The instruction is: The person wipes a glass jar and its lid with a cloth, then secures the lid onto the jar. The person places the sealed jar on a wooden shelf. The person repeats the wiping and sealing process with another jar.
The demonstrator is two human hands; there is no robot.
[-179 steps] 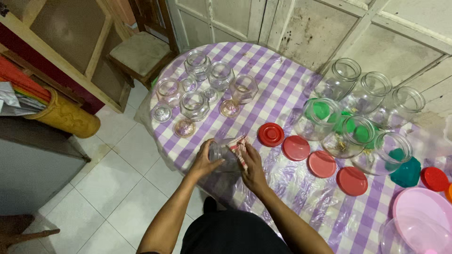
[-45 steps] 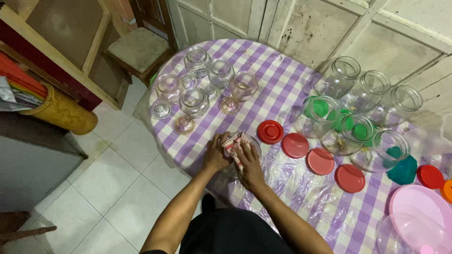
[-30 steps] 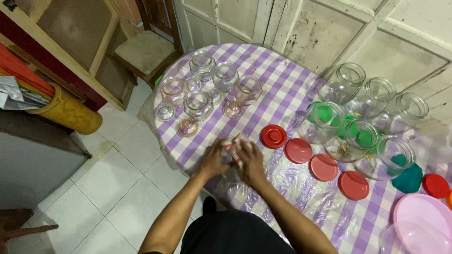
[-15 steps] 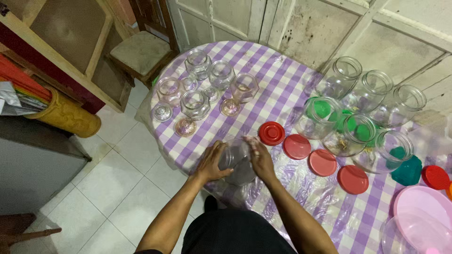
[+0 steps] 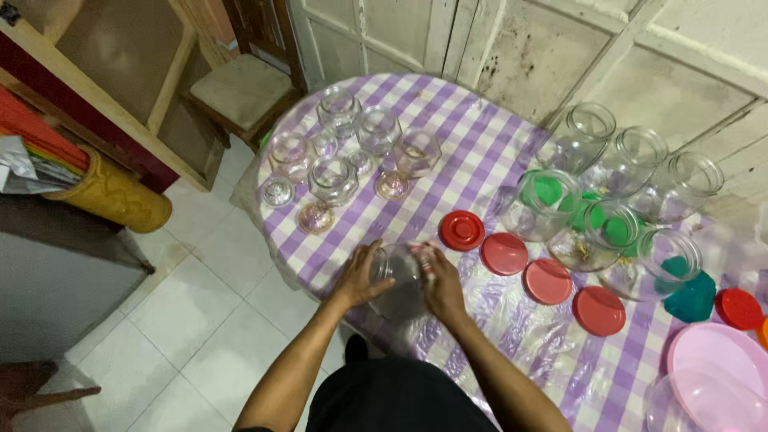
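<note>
While my left hand (image 5: 362, 278) cups one side of the clear glass jar (image 5: 398, 282) and my right hand (image 5: 442, 280) clasps the other, the jar sits at the near edge of the purple checked table (image 5: 472, 168). Just beyond lies a row of red lids (image 5: 503, 254), then small glass jars (image 5: 334, 179) to the far left and big jars (image 5: 588, 132) to the far right.

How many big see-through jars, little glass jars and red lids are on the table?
Large clear wide-mouthed jars: 6
Small faceted glass jars: 5
Clear glass jar between the left hand and right hand: 1
Red round plastic lids: 5
Total: 17
</note>
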